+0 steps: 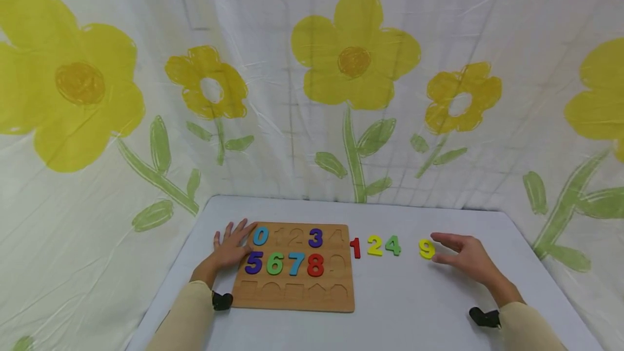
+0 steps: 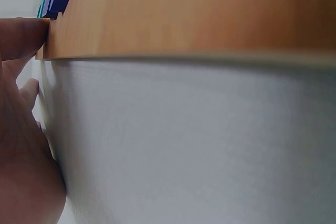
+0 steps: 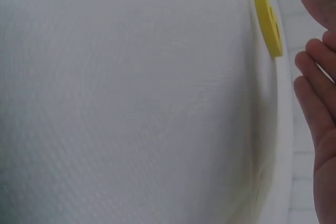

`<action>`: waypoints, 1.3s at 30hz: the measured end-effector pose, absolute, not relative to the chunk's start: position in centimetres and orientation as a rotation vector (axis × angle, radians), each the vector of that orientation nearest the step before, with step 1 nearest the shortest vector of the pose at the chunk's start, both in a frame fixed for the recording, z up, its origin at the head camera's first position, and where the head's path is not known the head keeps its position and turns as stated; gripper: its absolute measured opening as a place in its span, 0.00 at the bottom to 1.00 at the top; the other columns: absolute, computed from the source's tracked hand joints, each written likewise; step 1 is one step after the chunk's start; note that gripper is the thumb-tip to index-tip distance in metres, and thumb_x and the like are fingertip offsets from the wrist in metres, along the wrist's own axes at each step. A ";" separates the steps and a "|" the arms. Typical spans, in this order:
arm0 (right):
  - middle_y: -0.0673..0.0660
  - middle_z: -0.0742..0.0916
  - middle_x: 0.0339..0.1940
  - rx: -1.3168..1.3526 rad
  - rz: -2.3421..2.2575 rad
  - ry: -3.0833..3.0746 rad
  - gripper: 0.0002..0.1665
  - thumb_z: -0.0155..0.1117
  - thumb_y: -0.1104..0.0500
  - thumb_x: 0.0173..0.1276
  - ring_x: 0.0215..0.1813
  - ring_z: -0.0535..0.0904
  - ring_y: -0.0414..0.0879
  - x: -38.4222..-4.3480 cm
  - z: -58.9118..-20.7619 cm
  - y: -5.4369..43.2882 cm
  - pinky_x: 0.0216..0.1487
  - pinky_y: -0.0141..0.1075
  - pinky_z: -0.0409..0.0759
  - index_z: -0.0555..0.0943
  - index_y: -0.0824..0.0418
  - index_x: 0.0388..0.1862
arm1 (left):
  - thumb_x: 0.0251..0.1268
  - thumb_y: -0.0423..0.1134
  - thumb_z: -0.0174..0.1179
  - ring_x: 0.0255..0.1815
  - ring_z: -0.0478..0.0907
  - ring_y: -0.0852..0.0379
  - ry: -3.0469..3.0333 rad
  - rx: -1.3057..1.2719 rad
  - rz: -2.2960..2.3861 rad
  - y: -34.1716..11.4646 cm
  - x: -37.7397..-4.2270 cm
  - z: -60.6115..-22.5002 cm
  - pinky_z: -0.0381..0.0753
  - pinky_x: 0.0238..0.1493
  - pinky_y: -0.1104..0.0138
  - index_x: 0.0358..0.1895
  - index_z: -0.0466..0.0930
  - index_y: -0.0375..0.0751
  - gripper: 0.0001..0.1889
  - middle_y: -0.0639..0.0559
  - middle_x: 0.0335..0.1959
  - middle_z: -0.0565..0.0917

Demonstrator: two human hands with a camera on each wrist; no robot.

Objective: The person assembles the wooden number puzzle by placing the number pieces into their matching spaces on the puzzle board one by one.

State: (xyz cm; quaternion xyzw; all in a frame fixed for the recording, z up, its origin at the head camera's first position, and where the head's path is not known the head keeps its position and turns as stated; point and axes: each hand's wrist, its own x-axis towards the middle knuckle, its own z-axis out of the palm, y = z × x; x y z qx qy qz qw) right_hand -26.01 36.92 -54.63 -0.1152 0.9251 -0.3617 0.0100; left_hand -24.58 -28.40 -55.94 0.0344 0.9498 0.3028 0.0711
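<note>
Yellow nine [image 1: 427,249] lies at three o'clock from the wooden board [image 1: 292,304]; we judge it light, stiff, best pinched by its edges. Our right grip [image 1: 468,257] gapes beside it, holding nothing; our spread left grip [image 1: 230,249] touches the board.

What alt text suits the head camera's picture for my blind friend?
A person's right hand is open beside a yellow 9, while the left hand touches the left edge of a wooden number board. A red 1, yellow 2 and green 4 lie between, on a white table before a flower-print backdrop.
</note>
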 end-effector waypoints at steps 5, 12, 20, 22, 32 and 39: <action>0.59 0.91 0.66 -0.361 -1.096 2.911 0.39 0.87 0.48 0.61 0.72 0.84 0.64 -26.4 -55.6 36.8 0.60 0.19 0.79 0.87 0.61 0.69 | 0.72 0.40 0.56 0.90 0.32 0.22 2.850 0.089 0.899 -28.2 -24.6 -55.6 0.20 0.81 0.26 0.87 0.62 0.44 0.39 0.32 0.91 0.50; 0.59 0.91 0.67 -0.388 -1.060 2.923 0.39 0.88 0.51 0.60 0.72 0.85 0.62 -27.0 -56.2 36.5 0.62 0.19 0.79 0.86 0.62 0.69 | 0.71 0.41 0.55 0.90 0.31 0.22 2.863 0.101 0.903 -28.6 -24.7 -56.3 0.19 0.80 0.26 0.87 0.62 0.44 0.39 0.32 0.91 0.50; 0.60 0.91 0.66 -0.415 -1.012 2.953 0.38 0.89 0.53 0.58 0.70 0.85 0.63 -26.9 -56.1 35.7 0.67 0.44 0.86 0.87 0.62 0.68 | 0.72 0.40 0.55 0.90 0.31 0.22 2.867 0.097 0.901 -28.5 -24.6 -56.6 0.19 0.81 0.26 0.87 0.62 0.43 0.39 0.32 0.91 0.50; 0.61 0.91 0.65 -0.421 -1.009 2.957 0.38 0.89 0.54 0.59 0.70 0.86 0.63 -26.7 -56.1 35.5 0.67 0.49 0.85 0.87 0.63 0.67 | 0.72 0.40 0.55 0.90 0.31 0.22 2.860 0.103 0.900 -28.5 -24.6 -56.5 0.19 0.81 0.26 0.87 0.61 0.44 0.39 0.32 0.91 0.50; 0.57 0.90 0.68 -0.365 -1.034 2.935 0.38 0.86 0.52 0.62 0.72 0.85 0.61 -26.1 -55.5 35.4 0.64 0.34 0.86 0.86 0.59 0.70 | 0.78 0.41 0.56 0.90 0.31 0.22 2.824 0.105 0.883 -28.2 -24.5 -55.4 0.21 0.80 0.25 0.88 0.60 0.43 0.37 0.33 0.91 0.49; 0.55 0.91 0.67 -0.500 -1.155 2.905 0.38 0.86 0.51 0.62 0.70 0.87 0.48 -25.6 -54.1 34.3 0.62 0.22 0.82 0.86 0.59 0.71 | 0.77 0.41 0.57 0.90 0.32 0.21 2.836 0.103 0.879 -28.3 -24.4 -55.2 0.22 0.80 0.24 0.88 0.60 0.43 0.37 0.32 0.91 0.49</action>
